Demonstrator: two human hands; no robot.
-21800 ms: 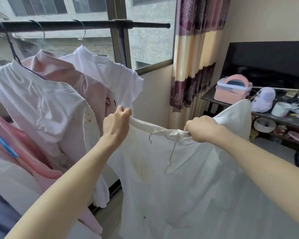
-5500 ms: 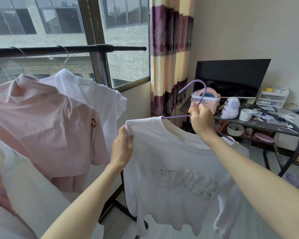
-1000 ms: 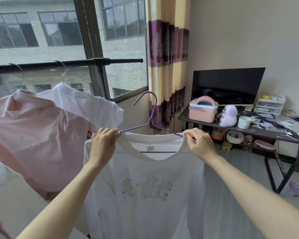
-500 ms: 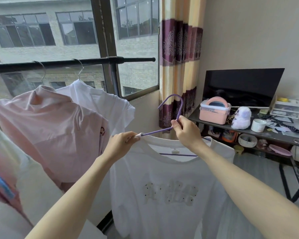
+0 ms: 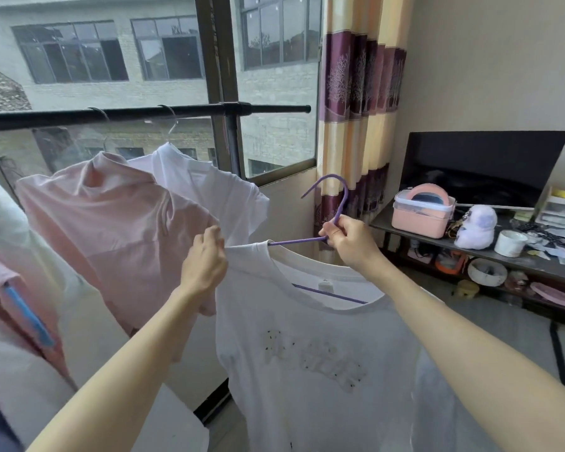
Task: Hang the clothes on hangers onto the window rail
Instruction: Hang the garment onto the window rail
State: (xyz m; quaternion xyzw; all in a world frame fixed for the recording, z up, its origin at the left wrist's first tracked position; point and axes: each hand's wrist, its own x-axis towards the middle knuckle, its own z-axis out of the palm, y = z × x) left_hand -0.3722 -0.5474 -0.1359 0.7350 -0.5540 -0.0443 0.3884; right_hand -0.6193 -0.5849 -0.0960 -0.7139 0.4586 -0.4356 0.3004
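Note:
A white T-shirt [image 5: 323, 360] with a pale chest print hangs on a purple hanger [image 5: 335, 203]. My right hand [image 5: 348, 241] grips the hanger at the base of its hook, below and right of the rail's free end. My left hand [image 5: 204, 262] pinches the shirt's left shoulder near the hanger's arm. The black window rail [image 5: 183, 111] runs across the window above both hands. On it hang a pink shirt [image 5: 111, 216] and a white shirt [image 5: 209, 187] on wire hangers.
More clothes [image 5: 20, 288] crowd the lower left. A striped curtain [image 5: 356, 109] hangs right of the window. A dark desk [image 5: 535, 259] at right carries a monitor [image 5: 483, 164], a pink box [image 5: 421, 212], a plush toy [image 5: 475, 226] and a white cup [image 5: 510, 243].
My right hand has stayed on the hook's base while the shirt and hanger shifted slightly right and down in view. My left hand has opened from a full grip to a pinch on the shoulder.

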